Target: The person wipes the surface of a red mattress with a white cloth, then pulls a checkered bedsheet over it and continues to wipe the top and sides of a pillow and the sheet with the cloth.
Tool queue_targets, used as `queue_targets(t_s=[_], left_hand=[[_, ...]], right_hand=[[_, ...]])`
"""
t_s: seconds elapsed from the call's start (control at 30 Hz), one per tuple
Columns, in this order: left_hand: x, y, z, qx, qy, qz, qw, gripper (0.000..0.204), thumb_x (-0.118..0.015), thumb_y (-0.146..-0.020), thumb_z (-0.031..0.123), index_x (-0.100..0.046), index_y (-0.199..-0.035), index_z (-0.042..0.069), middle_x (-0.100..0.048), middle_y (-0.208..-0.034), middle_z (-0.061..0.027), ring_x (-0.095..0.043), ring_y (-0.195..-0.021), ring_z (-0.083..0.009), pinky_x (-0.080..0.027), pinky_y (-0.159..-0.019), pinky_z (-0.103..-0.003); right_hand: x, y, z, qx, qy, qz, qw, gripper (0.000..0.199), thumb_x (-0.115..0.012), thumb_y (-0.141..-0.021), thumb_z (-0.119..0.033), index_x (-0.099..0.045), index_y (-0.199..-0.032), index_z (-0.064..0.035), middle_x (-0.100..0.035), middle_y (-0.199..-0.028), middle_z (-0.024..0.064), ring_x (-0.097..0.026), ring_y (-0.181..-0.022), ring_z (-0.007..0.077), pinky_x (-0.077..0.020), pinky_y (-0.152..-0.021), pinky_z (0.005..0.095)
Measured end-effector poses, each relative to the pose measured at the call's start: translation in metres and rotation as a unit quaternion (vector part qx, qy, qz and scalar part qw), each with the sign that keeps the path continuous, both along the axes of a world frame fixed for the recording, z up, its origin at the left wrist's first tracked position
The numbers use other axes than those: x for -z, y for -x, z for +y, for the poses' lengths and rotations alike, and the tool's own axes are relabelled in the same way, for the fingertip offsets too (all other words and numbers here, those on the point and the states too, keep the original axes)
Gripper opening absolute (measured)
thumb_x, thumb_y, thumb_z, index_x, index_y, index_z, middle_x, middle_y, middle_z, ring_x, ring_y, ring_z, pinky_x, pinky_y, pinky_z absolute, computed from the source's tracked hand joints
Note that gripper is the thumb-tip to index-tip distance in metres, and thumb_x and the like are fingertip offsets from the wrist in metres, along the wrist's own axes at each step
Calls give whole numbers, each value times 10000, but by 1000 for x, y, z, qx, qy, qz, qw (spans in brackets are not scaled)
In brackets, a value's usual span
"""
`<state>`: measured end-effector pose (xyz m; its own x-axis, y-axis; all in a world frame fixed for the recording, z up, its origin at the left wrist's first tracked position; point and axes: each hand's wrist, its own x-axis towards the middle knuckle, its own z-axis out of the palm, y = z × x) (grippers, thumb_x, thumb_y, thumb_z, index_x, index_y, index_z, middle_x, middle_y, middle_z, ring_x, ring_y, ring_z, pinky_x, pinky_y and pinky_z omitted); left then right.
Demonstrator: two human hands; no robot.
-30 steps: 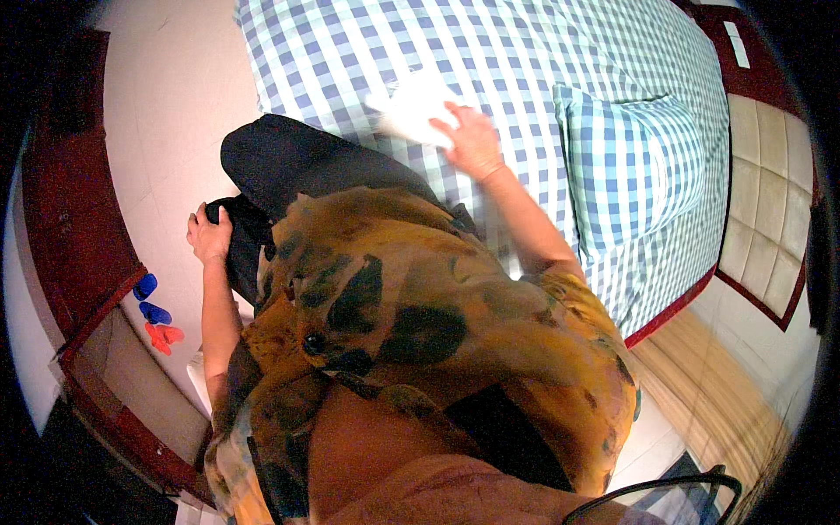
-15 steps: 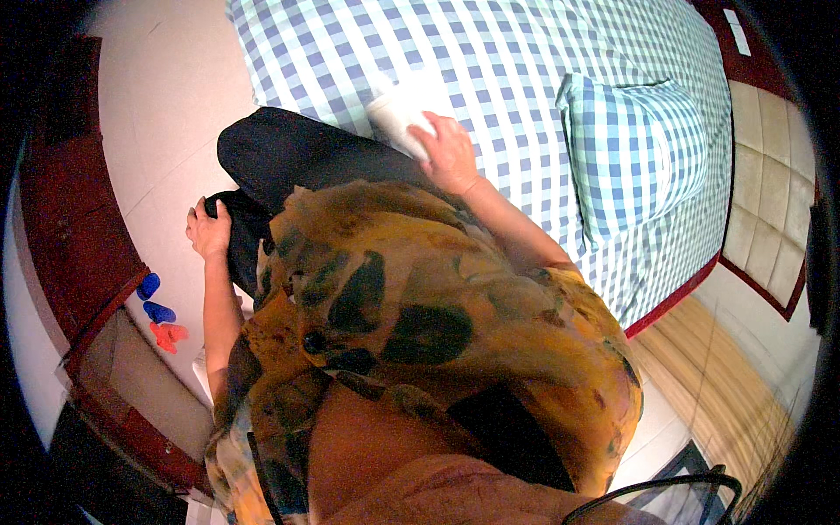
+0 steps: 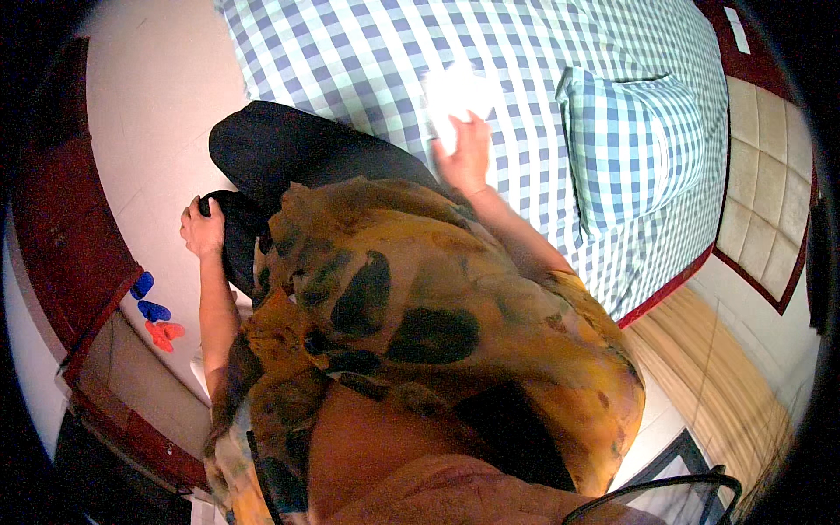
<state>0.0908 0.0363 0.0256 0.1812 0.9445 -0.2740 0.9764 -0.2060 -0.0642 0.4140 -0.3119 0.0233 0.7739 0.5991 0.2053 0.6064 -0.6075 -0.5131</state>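
Observation:
My right hand (image 3: 468, 157) is closed on a white, soft-looking wad (image 3: 457, 94), perhaps cloth or tissue. Its outline is washed out by glare, so its exact kind does not show. The hand and wad are over the bed's blue, green and white checked sheet (image 3: 341, 52), just beyond my right thigh in black trousers. Whether the wad presses on the sheet, I cannot tell. My left hand (image 3: 203, 229) rests on the black-clad left knee (image 3: 234, 214), fingers spread over it and nothing visible in them.
A checked pillow (image 3: 639, 153) lies on the bed to the right, near a padded headboard (image 3: 766, 184). Blue slippers (image 3: 154, 311) and a red pair (image 3: 164, 335) are on the pale floor at left, beside dark red furniture (image 3: 66, 201).
My right hand has moved right and slightly up across the sheet with the white wad, which now points more upward. The left hand stays on the knee; the view has shifted slightly.

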Motion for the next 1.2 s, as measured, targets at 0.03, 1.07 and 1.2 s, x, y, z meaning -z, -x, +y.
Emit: queue_targets(t_s=[0.03,1.07,1.2], left_hand=[[1,-1,0,4,-4,-2,1000,526,-475,-854,512,-487,-1310,251,-410,-1386,-90,-377,-1267,-329,-352,-1013,-498],[3,6,0,-32,-8,-43,999,488,-487,-854,477,-534,-1273,233,-427,-1378,-79,-392,-1258,-314,-351,-1016,-466],[1,-5,-3,-19,-22,-15,999,484,-483,-856,487,-535,-1270,242,-436,-1369,-87,-393,-1256,-317,-348,-1021,-458]], right_hand=[[-4,10,20,-31,-55,67,996,470,-722,-685,-161,-565,-1122,-92,-455,-1217,235,-430,-1153,400,-392,-953,447],[-16,-174,69,275,-163,44,947,446,-661,-764,-188,-527,-1099,74,-534,-1084,265,-525,-1007,387,-392,-930,450],[6,-87,118,129,-127,39,983,415,-680,-717,-136,-543,-1066,42,-535,-1113,248,-487,-1083,402,-375,-961,442]])
